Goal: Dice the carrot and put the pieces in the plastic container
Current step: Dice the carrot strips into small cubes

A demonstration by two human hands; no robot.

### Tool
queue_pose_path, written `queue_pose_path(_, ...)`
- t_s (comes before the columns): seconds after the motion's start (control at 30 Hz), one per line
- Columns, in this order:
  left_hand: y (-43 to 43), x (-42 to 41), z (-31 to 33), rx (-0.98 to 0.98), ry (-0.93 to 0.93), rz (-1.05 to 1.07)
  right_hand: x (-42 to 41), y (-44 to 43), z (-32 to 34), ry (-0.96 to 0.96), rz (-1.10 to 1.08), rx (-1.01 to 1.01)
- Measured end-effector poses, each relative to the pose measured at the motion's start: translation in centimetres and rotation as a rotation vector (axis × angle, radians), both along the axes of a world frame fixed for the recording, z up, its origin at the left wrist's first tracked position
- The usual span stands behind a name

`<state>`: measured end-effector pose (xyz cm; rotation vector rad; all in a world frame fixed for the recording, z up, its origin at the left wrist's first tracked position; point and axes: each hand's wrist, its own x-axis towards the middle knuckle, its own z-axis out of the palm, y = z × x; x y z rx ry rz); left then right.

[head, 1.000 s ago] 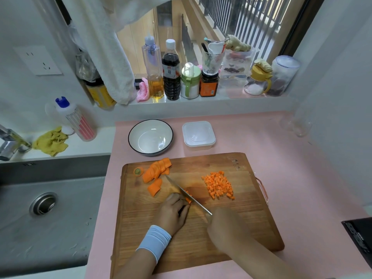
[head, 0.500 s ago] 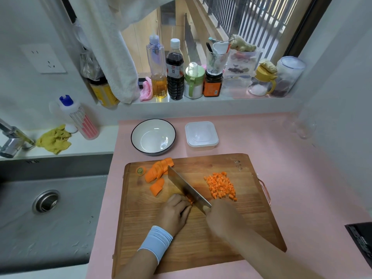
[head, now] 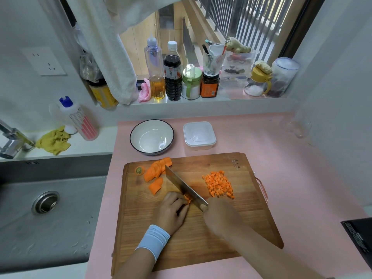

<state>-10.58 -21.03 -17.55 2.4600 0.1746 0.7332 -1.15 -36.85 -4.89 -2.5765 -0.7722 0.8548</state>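
On the wooden cutting board (head: 237, 224), my left hand (head: 173, 211) presses down a small bundle of carrot strips (head: 187, 198). My right hand (head: 220, 215) grips the handle of a cleaver (head: 184, 187), whose blade stands against those strips. A pile of diced carrot (head: 219, 184) lies to the right of the blade. Thick carrot slices (head: 158, 168) and a separate chunk (head: 156, 186) rest at the board's far left, beside the cut stem end (head: 139, 170). The square plastic container (head: 199, 135) sits behind the board, with nothing in it.
A white bowl (head: 152, 136) with a dark rim stands left of the container. The sink (head: 46, 204) lies to the left of the pink counter (head: 298, 178). Bottles and jars (head: 173, 71) line the windowsill. A dark appliance corner (head: 358, 238) sits at the right edge.
The cleaver has tipped from nearly edge-on to showing its flat side. It has shifted slightly left along the carrot strips under my left hand.
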Motion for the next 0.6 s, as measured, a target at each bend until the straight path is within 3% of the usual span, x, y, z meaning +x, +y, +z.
queue_pose_path(0.43, 0.0, 0.3, 0.1, -0.005, 0.011, -0.016, -1.8, -1.1, 0.0, -0.175, 0.02, 0.001)
queue_pose_path(0.6, 0.1, 0.2, 0.0, -0.014, 0.017, -0.022, -1.9, -1.3, 0.0, -0.134, -0.007, -0.016)
